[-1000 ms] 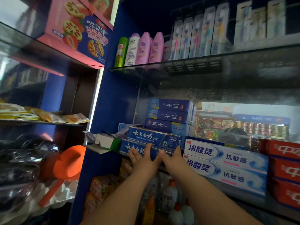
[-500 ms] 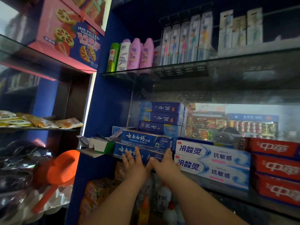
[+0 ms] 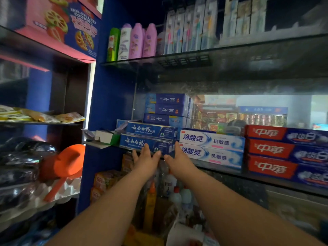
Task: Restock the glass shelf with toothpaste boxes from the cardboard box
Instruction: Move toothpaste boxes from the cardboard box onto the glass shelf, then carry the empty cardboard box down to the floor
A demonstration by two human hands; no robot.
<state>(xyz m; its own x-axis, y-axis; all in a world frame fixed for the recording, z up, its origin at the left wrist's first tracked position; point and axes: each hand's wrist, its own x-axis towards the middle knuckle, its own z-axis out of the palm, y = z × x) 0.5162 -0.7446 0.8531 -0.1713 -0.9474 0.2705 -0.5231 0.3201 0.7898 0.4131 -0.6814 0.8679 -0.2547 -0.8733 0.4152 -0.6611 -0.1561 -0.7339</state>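
The glass shelf (image 3: pixel 221 168) carries stacked toothpaste boxes. At its left end two dark blue boxes lie one on the other: the lower blue box (image 3: pixel 140 143) sits at the front edge of the shelf, the upper blue box (image 3: pixel 150 130) rests on it, set a little further back. Behind them stands a pile of three more blue boxes (image 3: pixel 166 109). Just right of the blue pair lie two white and blue boxes (image 3: pixel 211 148), stacked, and right of those three red boxes (image 3: pixel 284 151), also stacked. At the far left end of the shelf a small green and white carton (image 3: pixel 106 138) lies open. The shelf above (image 3: pixel 248 47) holds pink and green bottles (image 3: pixel 134 41) and a row of toothbrush packs (image 3: pixel 188 31). Below the glass shelf some bottles (image 3: pixel 177 194) stand, dim and hard to make out.

Both hands reach up to the lower blue box. The left hand (image 3: pixel 146 159) has its fingers spread and pressed flat against the front face of that box, near its middle. The right hand (image 3: pixel 179 157) is also open, fingers laid against the box's right end, where it meets the white and blue boxes. Neither hand grips anything; both palms are flat on the box
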